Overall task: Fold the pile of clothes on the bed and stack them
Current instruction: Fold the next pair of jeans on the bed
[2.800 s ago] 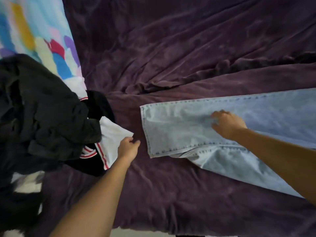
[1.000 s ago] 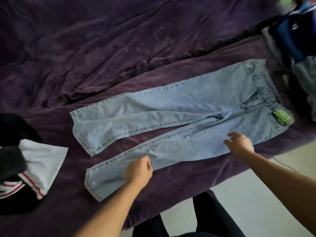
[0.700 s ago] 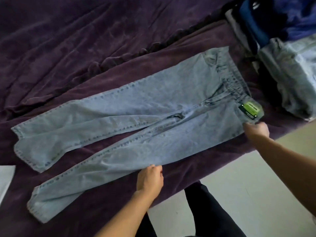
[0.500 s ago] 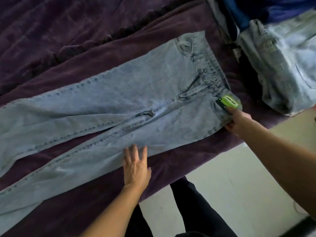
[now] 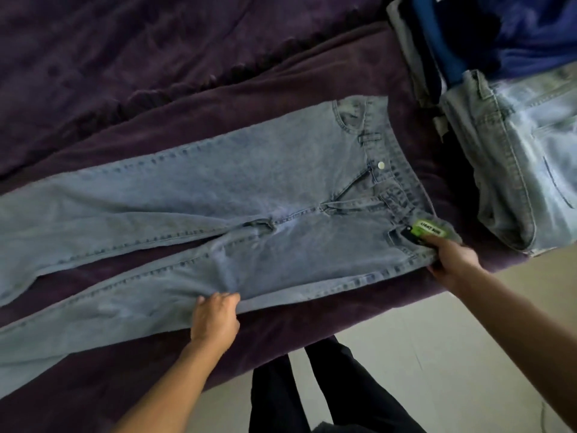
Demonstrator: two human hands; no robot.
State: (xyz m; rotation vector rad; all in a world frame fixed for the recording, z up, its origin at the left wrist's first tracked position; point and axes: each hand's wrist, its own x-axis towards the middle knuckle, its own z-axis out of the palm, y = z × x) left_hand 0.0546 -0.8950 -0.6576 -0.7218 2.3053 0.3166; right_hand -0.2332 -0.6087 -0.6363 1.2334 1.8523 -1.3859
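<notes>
Jeans [image 5: 249, 195] in pale blue denim lie flat and front-up across the purple bed cover [image 5: 156, 57], waistband to my right, both legs running off the left edge of view with a gap between them. Beyond the waistband, on the same cover, sits the stack: another folded pair of jeans [image 5: 515, 170] beside dark blue garments [image 5: 515, 32].

I have the left hand [image 5: 215, 317] at the thigh of the near leg, fingers curled over its outer seam and bunching the cloth. The right hand [image 5: 452, 260] grips the near corner of the waistband, just under the green label [image 5: 429, 230]; the waist button [image 5: 381, 165] is done up.

I judge the denim fairly heavy, soft but with body, and not slippery, so it should keep a fold. Those two holds, seam and waistband corner, look right for laying the near leg over the far one.
</notes>
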